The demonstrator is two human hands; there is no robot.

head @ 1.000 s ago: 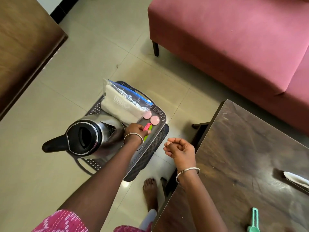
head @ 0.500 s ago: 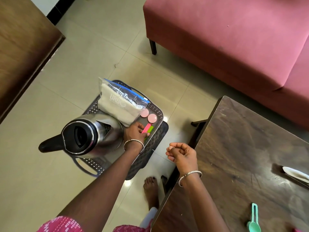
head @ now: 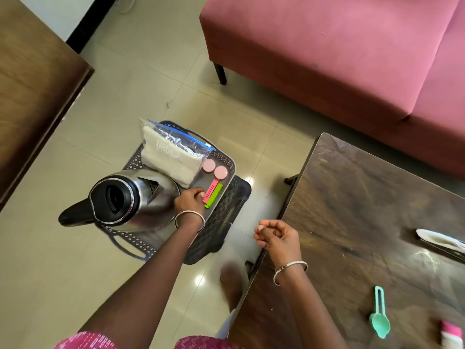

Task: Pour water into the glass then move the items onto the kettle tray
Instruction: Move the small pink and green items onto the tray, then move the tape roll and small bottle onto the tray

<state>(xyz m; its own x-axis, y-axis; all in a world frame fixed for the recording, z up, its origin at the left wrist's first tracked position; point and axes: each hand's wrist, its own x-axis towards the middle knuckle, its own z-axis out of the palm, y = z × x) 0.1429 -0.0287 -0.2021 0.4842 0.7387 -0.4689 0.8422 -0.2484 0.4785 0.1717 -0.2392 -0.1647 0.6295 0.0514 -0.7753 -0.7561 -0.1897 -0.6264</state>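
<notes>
A steel kettle point(head: 136, 197) with a black handle stands on a dark perforated tray point(head: 230, 170), which rests on a low dark stool point(head: 226, 222). Also on the tray are a zip bag with a white cloth point(head: 171, 157), two pink round lids point(head: 215, 168), a pink clip point(head: 210, 190) and a green clip point(head: 215, 196). My left hand point(head: 188, 201) is low over the tray between kettle and clips, fingers curled, fingertips at the pink clip, which lies flat. My right hand point(head: 279, 238) hovers loosely fisted at the table's corner, nothing visible in it. No glass is in view.
The dark wooden table point(head: 364, 210) on the right holds a green spoon point(head: 380, 321), a white object point(head: 440, 241) and a pink-capped item point(head: 451, 333) at the frame's edge. A pink sofa point(head: 327, 46) stands behind, wooden furniture point(head: 32, 84) at left. My foot point(head: 232, 285) is beside the stool.
My left hand has slid left off the clips, so both now show nearly whole on the tray. My right hand stays fisted by the table corner.
</notes>
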